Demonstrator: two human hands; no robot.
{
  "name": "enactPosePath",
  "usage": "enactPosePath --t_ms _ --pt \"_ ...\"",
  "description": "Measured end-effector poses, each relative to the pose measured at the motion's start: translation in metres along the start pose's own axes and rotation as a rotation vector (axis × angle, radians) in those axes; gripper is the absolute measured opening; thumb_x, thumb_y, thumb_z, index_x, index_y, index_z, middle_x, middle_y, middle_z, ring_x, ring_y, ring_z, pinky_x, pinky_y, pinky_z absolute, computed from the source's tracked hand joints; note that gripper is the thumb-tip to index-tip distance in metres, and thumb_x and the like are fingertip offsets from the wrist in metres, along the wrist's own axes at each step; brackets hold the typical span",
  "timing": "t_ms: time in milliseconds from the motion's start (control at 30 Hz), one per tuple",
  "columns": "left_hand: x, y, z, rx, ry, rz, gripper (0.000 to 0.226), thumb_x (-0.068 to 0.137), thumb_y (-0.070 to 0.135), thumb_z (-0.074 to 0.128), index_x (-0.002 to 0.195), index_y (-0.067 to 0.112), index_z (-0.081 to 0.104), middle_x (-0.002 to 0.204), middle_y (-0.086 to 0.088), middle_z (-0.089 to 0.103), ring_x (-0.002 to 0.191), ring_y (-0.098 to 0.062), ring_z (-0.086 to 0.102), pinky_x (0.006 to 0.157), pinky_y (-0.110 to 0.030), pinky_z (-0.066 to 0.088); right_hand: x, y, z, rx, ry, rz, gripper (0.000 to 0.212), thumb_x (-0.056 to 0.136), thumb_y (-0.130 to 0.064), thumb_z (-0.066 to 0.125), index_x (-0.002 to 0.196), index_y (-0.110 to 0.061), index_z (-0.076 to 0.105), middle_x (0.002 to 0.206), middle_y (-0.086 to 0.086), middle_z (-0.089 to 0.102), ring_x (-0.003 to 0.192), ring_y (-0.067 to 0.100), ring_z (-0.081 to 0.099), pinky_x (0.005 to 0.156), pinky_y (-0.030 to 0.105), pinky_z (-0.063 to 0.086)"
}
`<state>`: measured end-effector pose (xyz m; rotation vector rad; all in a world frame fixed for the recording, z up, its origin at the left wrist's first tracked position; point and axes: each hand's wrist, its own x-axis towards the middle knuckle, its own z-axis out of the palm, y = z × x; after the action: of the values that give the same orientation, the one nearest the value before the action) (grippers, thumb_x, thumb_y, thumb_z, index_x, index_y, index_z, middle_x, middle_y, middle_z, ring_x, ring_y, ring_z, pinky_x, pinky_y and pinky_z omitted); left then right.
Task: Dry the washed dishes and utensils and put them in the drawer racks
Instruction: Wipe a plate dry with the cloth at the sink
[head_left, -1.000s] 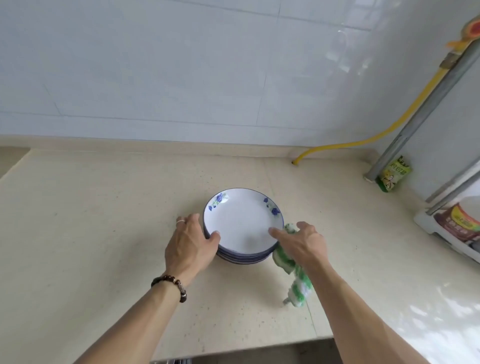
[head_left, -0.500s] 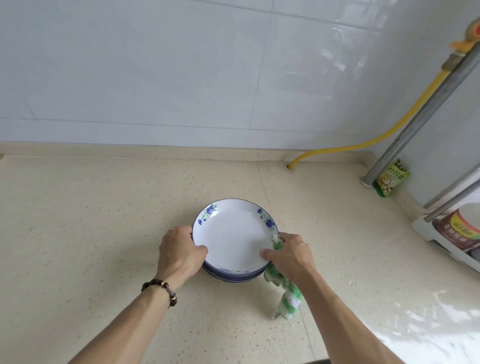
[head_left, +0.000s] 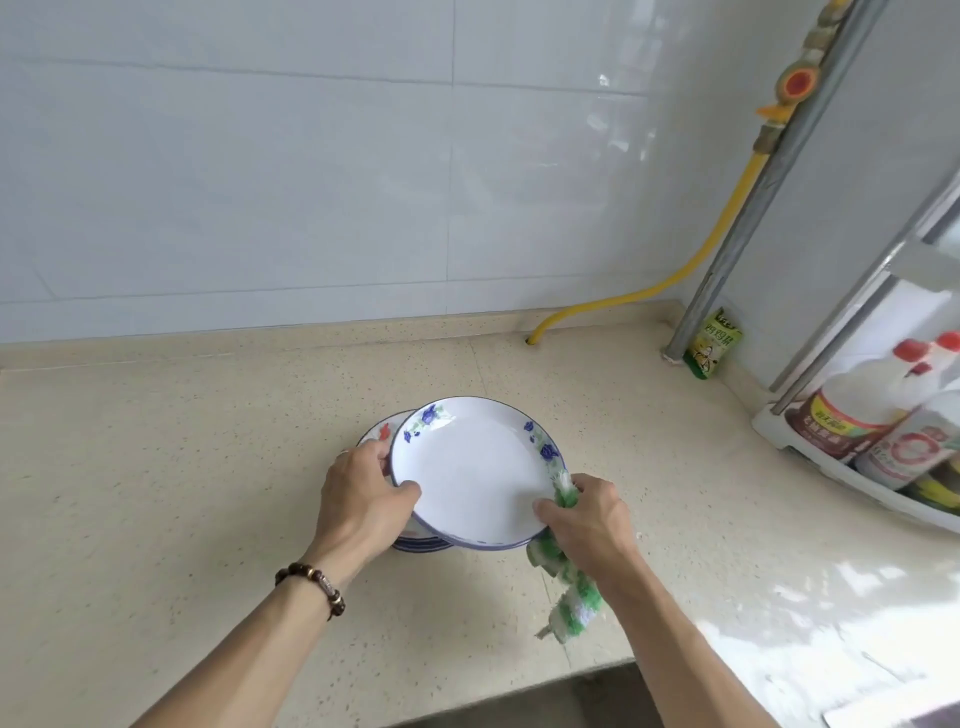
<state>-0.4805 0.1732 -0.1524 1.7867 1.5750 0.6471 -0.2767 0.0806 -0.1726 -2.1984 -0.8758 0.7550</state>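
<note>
Top plate now lifted off stack; left hand pinches rim, right hand pinches opposite rim plus cloth. Glazed, likely slippery, breakable; hold rims.

The green packet and the bottle labels carry print too blurred to read.

Both hands hold a white plate with blue flowers on its rim, tilted above a stack of plates on the beige tabletop. The left hand grips its left edge, thumb on top. The right hand pinches the right edge with a green-and-white cloth that hangs below.
</note>
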Motion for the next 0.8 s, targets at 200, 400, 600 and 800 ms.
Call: enactPosePath --t_ms 200,400,600,800 --pt "-0.049 0.049 0.025 -0.029 -0.06 0.061 0.016 0.077 0.012 0.071 0.093 0.016 0.069 0.09 0.007 0.069 0.088 -0.018 0.063 0.066 -0.025 0.043 -0.042 0.044 -0.067 0.125 0.075 -0.009 0.006 0.088 -0.013 0.064 0.088 -0.008 0.063 0.077 0.016 0.074 0.068 0.035 0.072 0.054 0.049 0.057" --pt "-0.134 0.123 0.082 -0.023 -0.081 0.099 0.021 0.085 0.016 0.063 0.106 0.014 0.064 0.101 -0.001 0.073 0.084 -0.027 0.071 0.076 -0.038 0.059 -0.089 0.114 -0.157 0.228 0.116 0.029 0.011 0.088 -0.01 0.056 0.088 -0.005 0.066 0.072 0.011 0.071 0.055 0.024 0.064 0.049 0.04 0.052" --pt "-0.209 0.186 0.145 -0.133 -0.165 0.102 0.018 0.095 0.018 0.052 0.112 0.017 0.046 0.107 -0.006 0.062 0.076 -0.019 0.068 0.046 -0.021 0.054 -0.124 0.184 -0.237 0.275 0.154 0.107 0.021 0.083 -0.009 0.054 0.062 -0.013 0.053 0.058 0.002 0.057 0.052 0.018 0.048 0.049 0.025 0.036" --pt "-0.266 0.255 0.203 -0.289 -0.275 0.086 0.026 0.097 0.035 0.055 0.115 0.019 0.047 0.101 -0.005 0.058 0.085 -0.023 0.064 0.048 -0.031 0.058 -0.167 0.249 -0.281 0.688 0.103 0.26 0.011 0.074 0.004 0.049 0.075 0.006 0.06 0.059 0.021 0.053 0.048 0.025 0.049 0.048 0.029 0.034"
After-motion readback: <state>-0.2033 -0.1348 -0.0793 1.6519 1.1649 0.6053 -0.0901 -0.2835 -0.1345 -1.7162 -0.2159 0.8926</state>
